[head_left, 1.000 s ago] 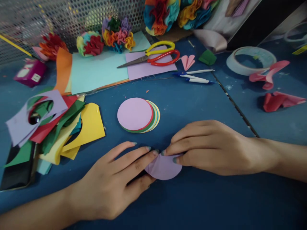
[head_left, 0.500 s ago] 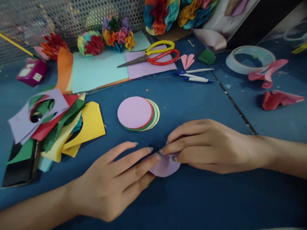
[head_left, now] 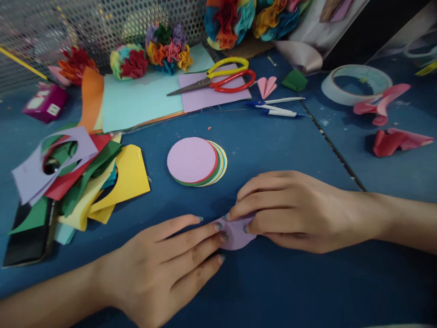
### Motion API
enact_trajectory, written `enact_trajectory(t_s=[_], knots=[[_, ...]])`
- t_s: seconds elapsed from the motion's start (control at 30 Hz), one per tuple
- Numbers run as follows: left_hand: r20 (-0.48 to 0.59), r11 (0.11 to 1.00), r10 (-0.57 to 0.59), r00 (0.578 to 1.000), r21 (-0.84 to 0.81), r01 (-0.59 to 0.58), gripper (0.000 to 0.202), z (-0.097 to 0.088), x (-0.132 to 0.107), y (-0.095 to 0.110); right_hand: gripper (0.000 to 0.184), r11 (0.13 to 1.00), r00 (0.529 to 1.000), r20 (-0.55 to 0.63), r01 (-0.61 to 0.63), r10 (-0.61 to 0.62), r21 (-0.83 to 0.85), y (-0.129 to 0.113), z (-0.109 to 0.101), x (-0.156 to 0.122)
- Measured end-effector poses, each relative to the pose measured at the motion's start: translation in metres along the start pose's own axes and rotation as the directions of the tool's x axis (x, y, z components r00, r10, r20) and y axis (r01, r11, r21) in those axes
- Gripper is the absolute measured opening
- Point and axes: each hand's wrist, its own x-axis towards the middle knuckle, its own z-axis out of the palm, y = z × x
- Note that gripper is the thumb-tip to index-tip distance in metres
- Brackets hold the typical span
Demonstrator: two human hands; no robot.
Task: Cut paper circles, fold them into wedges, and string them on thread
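A small lilac paper circle (head_left: 236, 235), folded, lies on the blue table (head_left: 290, 291) between my two hands. My left hand (head_left: 167, 269) lies flat with its fingers stretched out, the fingertips pressing on the paper's left edge. My right hand (head_left: 293, 212) comes in from the right, its fingers curled and pinching the paper's top and right edge. Most of the paper is hidden under the fingers. Just beyond it sits a stack of paper circles (head_left: 196, 162), lilac on top with red, green and yellow rims showing.
Cut paper scraps (head_left: 78, 175) pile at the left over a dark phone (head_left: 29, 241). Paper sheets (head_left: 143, 100), scissors (head_left: 221, 77), pens (head_left: 278, 108), a tape roll (head_left: 357, 84), folded red and pink pieces (head_left: 399, 141) and paper flowers (head_left: 167, 50) lie at the back.
My left fingers slid down and flattened over the paper's left edge. The visible part of the lilac paper has become smaller. My right hand barely shifted.
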Motion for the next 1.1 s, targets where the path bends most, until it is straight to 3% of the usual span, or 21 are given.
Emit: enact_trajectory(t_s=[0.43, 0.67, 0.97, 1.1], knots=[[-0.008, 1.000, -0.018, 1.000, -0.005, 0.018, 0.037, -0.001, 0.002, 0.004, 0.027, 0.994, 1.000, -0.004, -0.030, 0.030, 0.105, -0.003, -0.005, 0.003], [0.065, 1.000, -0.021, 0.998, -0.002, 0.021, 0.039, -0.010, 0.007, 0.000, 0.024, 0.961, 0.993, -0.022, 0.109, -0.118, -0.254, -0.004, -0.005, -0.004], [0.052, 0.999, -0.029, 0.998, -0.021, 0.030, 0.037, -0.009, 0.008, -0.001, 0.028, 0.867, 0.980, -0.038, 0.154, -0.195, -0.474, -0.012, -0.009, -0.011], [0.046, 1.000, -0.008, 0.999, 0.001, 0.008, 0.036, -0.009, 0.008, -0.001, 0.019, 0.836, 0.974, -0.029, 0.179, -0.226, -0.520, -0.012, -0.011, -0.014]])
